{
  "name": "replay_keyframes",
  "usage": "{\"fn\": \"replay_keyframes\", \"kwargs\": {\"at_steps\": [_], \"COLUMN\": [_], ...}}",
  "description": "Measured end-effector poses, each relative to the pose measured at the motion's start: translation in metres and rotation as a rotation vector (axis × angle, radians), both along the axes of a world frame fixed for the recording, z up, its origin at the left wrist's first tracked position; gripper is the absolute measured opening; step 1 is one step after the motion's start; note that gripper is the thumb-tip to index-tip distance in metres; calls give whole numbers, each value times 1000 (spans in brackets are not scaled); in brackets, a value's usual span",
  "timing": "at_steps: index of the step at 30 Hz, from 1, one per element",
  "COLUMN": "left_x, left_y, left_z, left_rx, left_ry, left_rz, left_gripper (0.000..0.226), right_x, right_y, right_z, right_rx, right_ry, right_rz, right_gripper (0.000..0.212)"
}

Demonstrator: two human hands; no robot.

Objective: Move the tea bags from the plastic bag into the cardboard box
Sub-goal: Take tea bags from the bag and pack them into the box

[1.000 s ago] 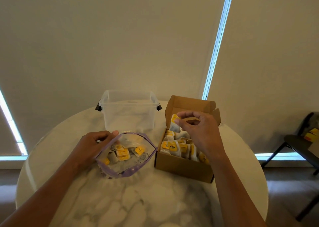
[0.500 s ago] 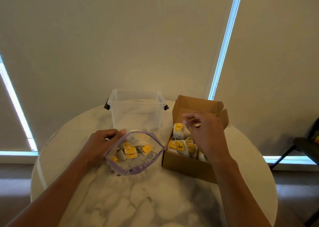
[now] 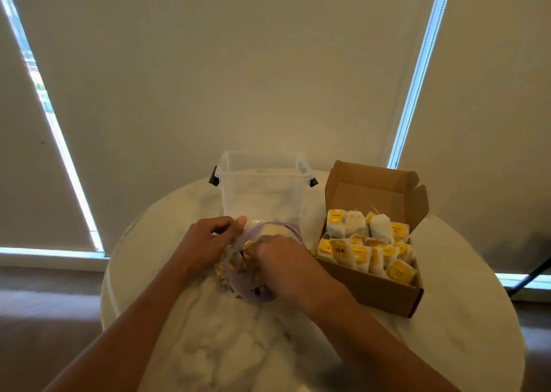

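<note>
Far left: slanted strip of daylight (image 3: 56,129) along the edge of the beige roller blind (image 3: 238,63). In front of that stood a round white marble table (image 3: 208,347), and everything sat on it.

Left hand (image 3: 205,242) was at the left side of the clear plastic zip bag with purple rim (image 3: 264,296). Fingers were curled with the thumb on top, pinching the bag's left edge and holding the mouth open. The bag lay mid-table, just in front of a clear plastic storage tub with black side clips (image 3: 262,188). Couldn't tell if bag and tub touched.

Loose tea bags with yellow tags (image 3: 220,270) showed through the film below the left hand. Count unreadable.

Right hand (image 3: 286,269) reached into the bag's mouth from the right, knuckles up, fingertips buried in the contents. Fingers were hidden, so couldn't tell whether it gripped anything.

Next right, just beside the bag: open brown cardboard box (image 3: 369,293), lid flap standing up at the back. It was packed with boxed tea bags (image 3: 366,251), white paper with yellow tags. Back row stood upright, front row leaned. One tag read "TEA".

Far right: second daylight strip (image 3: 417,78), and a dark chair leg (image 3: 527,275) past the table edge.
</note>
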State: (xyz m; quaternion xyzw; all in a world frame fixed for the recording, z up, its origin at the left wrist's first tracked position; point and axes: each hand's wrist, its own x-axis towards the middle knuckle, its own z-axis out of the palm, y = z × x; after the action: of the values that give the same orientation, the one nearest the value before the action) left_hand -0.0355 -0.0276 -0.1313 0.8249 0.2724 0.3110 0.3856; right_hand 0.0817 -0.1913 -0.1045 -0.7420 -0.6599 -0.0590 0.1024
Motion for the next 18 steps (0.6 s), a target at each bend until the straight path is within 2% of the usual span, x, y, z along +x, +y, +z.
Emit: {"fn": "replay_keyframes", "kwargs": {"at_steps": [7, 15, 18], "left_x": [0, -2, -3], "left_y": [-2, 1, 1], "left_z": [1, 3, 3], "left_rx": [4, -28, -30], "left_ry": [-25, -19, -21], "left_rz": [-4, 0, -9], "left_gripper": [46, 48, 48], "right_x": [-2, -4, -6], "right_y": [5, -20, -26], "right_z": [-11, 5, 4], "right_rx": [49, 79, 157], "right_ry": [-37, -61, -62], "right_rz": [-56, 11, 48], "right_gripper": [29, 31, 28]}}
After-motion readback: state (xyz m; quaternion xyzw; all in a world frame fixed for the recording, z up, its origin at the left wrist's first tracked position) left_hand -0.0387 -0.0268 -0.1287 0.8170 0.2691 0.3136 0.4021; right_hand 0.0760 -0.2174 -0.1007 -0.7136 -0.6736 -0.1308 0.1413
